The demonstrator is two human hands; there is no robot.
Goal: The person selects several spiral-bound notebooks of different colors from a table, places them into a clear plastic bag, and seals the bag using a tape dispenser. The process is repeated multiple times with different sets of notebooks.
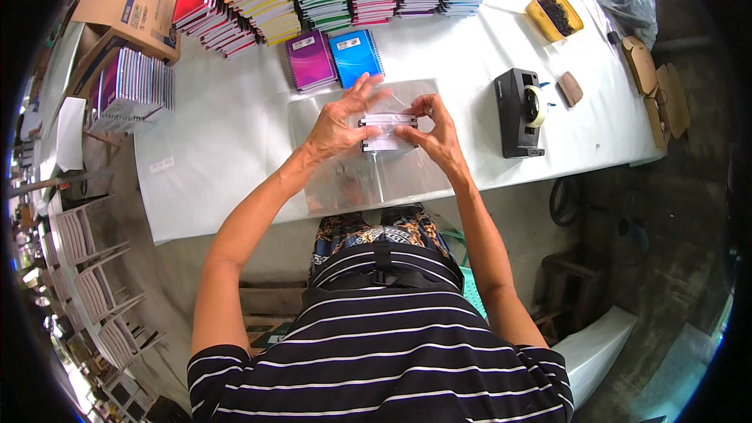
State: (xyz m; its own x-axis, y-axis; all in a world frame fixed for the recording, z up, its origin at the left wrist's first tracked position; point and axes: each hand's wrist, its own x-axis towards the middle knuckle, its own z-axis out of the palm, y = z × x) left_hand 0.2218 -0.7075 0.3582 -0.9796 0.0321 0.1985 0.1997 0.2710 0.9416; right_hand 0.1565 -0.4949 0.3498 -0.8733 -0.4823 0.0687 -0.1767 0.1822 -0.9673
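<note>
the small stack of notebooks (388, 131) lies crosswise in a clear bag (368, 172) mid-worktop, left hand (338, 127) and right hand (435, 135) pinching its left and right ends, equally near.

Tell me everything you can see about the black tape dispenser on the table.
The tape dispenser is a heavy-looking black desktop block, probably plastic, standing upright on the white table to the right of the person's right hand. A roll of pale, yellowish tape sits on edge in its slot, open to the dispenser's right side. Nothing touches the dispenser but the table; neither hand is on it. A small brown block lies just beyond it, apart.
</note>
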